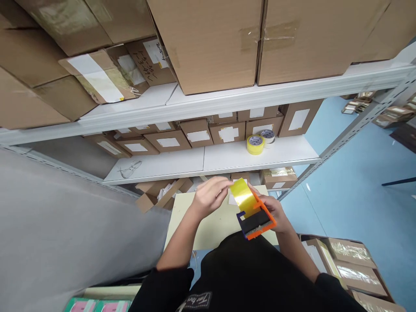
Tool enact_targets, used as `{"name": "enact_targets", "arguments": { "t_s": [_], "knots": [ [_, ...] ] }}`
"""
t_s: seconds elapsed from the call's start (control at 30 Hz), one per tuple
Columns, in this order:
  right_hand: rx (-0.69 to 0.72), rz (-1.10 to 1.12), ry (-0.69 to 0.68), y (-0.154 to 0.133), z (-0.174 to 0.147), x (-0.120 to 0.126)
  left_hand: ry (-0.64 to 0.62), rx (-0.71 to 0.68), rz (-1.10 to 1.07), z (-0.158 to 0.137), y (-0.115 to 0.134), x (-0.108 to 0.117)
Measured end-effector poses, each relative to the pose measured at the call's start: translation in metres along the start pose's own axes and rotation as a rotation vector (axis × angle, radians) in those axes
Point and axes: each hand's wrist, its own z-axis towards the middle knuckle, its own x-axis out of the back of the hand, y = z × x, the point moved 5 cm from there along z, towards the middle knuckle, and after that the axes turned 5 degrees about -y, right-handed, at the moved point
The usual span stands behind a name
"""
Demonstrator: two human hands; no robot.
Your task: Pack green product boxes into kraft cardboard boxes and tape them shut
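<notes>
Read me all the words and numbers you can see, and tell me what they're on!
"1-5-55" and a tick, probably: cardboard box, upper left.
"1-3-49" and a tick: same box.
"2-15-" and an unclear last digit: the box's white label.
"Time" and a blurred word: patch on the black clothing.
Too small to read: print inside the yellow tape roll and white tape roll.

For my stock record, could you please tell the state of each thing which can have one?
Tape dispenser: held in right hand, loaded.
Loaded tape: mounted, left hand at its edge.
Yellow tape roll: lying flat on shelf.
White tape roll: lying flat beside it.
Lower cardboard box: open, flaps spread.
</notes>
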Motion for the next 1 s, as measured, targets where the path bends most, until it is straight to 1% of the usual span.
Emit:
{"name": "enact_targets", "arguments": {
  "t_s": [0.07, 0.17, 0.43, 0.5, 0.57, 0.63, 0.73, 0.8, 0.9, 1.0],
  "knots": [
    [-0.014, -0.044, -0.008, 0.007, 0.001, 0.0, 0.043, 0.064, -0.029, 0.0, -0.01, -0.001],
    [-0.032, -0.069, 0.002, 0.012, 0.003, 0.002, 0.062, 0.099, -0.036, -0.001, -0.017, -0.002],
    [-0.024, -0.051, 0.059, 0.0, 0.008, 0.007, 0.02, 0.116, 0.071, -0.004, -0.009, -0.003],
    [-0.033, -0.006, 0.069, 0.0, 0.007, 0.007, 0.023, 0.125, 0.055, -0.004, -0.008, -0.003],
    [-0.057, 0.031, 0.067, 0.001, 0.005, 0.008, 0.008, 0.15, -0.028, -0.003, -0.009, -0.002],
    [-0.068, 0.05, 0.062, 0.002, 0.004, 0.008, -0.055, 0.193, -0.153, 0.0, -0.012, -0.001],
    [-0.039, 0.052, 0.069, 0.001, 0.004, 0.01, -0.225, 0.249, -0.359, 0.004, -0.016, -0.002],
    [-0.009, 0.023, 0.042, 0.0, 0.005, 0.01, -0.32, 0.269, -0.458, 0.007, -0.017, -0.002],
    [0.039, -0.018, -0.032, 0.0, 0.006, 0.007, -0.371, 0.303, -0.522, 0.009, -0.019, -0.003],
    [0.061, -0.032, -0.057, 0.0, 0.007, 0.005, -0.371, 0.327, -0.58, 0.006, -0.022, -0.005]
  ]
}}
